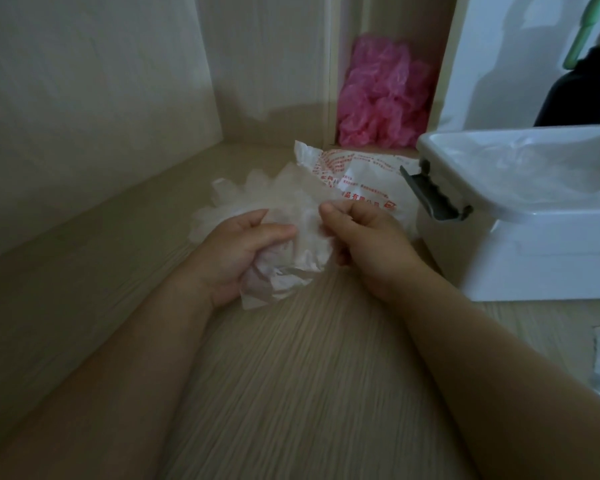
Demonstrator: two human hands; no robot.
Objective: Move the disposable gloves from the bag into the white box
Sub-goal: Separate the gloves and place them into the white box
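Red print on the bag [361, 174] first: Chinese characters, with "有限公司" just readable along 1 line and the rest too blurred. The bag lies flat on the wooden table [291, 393], just behind both hands. The disposable gloves [291, 216] are a clear, crumpled bundle held between the 2 hands, low over the table and in front of the bag. The left hand [243, 247] curls its fingers round the bundle's near end; the right hand [364, 244] pinches the far side with fingers tucked in. The white box [534, 258] stands open to the right, a grey latch [430, 195] hanging off its corner, clear plastic [551, 168] already inside. Behind, a pink plastic heap [385, 95] fills a narrow niche. A black bottle [575, 95] stands behind the box.
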